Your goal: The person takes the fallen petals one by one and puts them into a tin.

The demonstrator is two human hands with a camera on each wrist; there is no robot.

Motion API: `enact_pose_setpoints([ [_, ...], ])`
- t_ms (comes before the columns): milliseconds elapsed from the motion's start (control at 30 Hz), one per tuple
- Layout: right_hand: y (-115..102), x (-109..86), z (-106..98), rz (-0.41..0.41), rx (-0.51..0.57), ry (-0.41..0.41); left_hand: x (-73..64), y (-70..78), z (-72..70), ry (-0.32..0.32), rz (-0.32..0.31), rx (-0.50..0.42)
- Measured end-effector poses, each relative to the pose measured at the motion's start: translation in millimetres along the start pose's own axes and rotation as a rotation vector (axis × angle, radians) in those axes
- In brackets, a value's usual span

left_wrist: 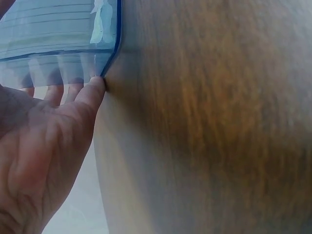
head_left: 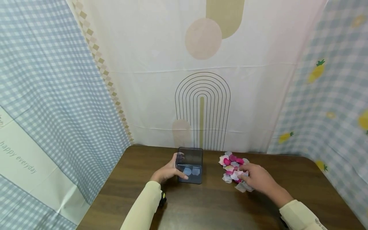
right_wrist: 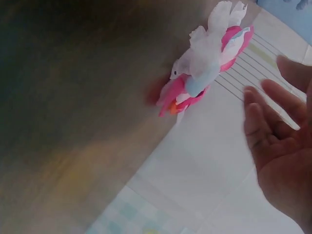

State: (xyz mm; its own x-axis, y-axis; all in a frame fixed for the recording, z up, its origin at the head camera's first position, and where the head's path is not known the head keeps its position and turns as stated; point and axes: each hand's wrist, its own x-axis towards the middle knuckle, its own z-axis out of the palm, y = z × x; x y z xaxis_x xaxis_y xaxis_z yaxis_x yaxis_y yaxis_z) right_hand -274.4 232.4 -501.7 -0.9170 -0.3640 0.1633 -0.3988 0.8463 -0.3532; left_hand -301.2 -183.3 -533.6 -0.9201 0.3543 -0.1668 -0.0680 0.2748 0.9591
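My left hand (head_left: 168, 171) grips a clear bluish plastic box (head_left: 191, 156) by its left side, the thumb along the front. In the left wrist view, several fingers of that hand show through the wall of the box (left_wrist: 53, 36). A couple of pale blue pieces (head_left: 196, 171) show in its lower part. To the right of the box lies a loose heap of pink, white and pale blue petals (head_left: 232, 168). Over the heap's right side is my right hand (head_left: 257, 179). The right wrist view has its fingers loosely bent and spread, apart from the petals (right_wrist: 202, 63), with nothing between them.
The brown wooden table (head_left: 198, 204) has rounded far corners. A white printed cloth (head_left: 149, 95) hangs along its back edge. Blue checked cloths (head_left: 63, 80) hang at the left and right sides.
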Motion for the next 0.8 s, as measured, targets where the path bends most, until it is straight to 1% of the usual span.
enact_pose_setpoints([
  [100,1,-1.4,4,0.003,-0.035,-0.064,1.6,-1.9,0.1,0.004,-0.011,0.008],
  [167,2,-2.4,7,0.004,-0.059,-0.085,2.3,-2.2,0.2,0.006,-0.014,0.008],
  [267,4,-2.8,10,0.033,-0.081,-0.147,2.8,-2.9,-0.1,0.008,-0.021,0.004],
  [400,5,-1.4,10,0.065,-0.08,-0.217,3.3,-2.4,0.3,0.004,-0.016,-0.009],
  [633,8,1.3,15,0.049,-0.111,-0.235,2.3,-2.7,0.1,-0.008,0.006,-0.001],
  [733,8,2.9,18,0.044,-0.119,-0.234,1.9,-2.9,-0.3,-0.024,0.025,-0.012],
  [800,9,2.9,20,0.033,-0.127,-0.223,2.0,-2.4,-0.1,-0.032,0.023,-0.021],
])
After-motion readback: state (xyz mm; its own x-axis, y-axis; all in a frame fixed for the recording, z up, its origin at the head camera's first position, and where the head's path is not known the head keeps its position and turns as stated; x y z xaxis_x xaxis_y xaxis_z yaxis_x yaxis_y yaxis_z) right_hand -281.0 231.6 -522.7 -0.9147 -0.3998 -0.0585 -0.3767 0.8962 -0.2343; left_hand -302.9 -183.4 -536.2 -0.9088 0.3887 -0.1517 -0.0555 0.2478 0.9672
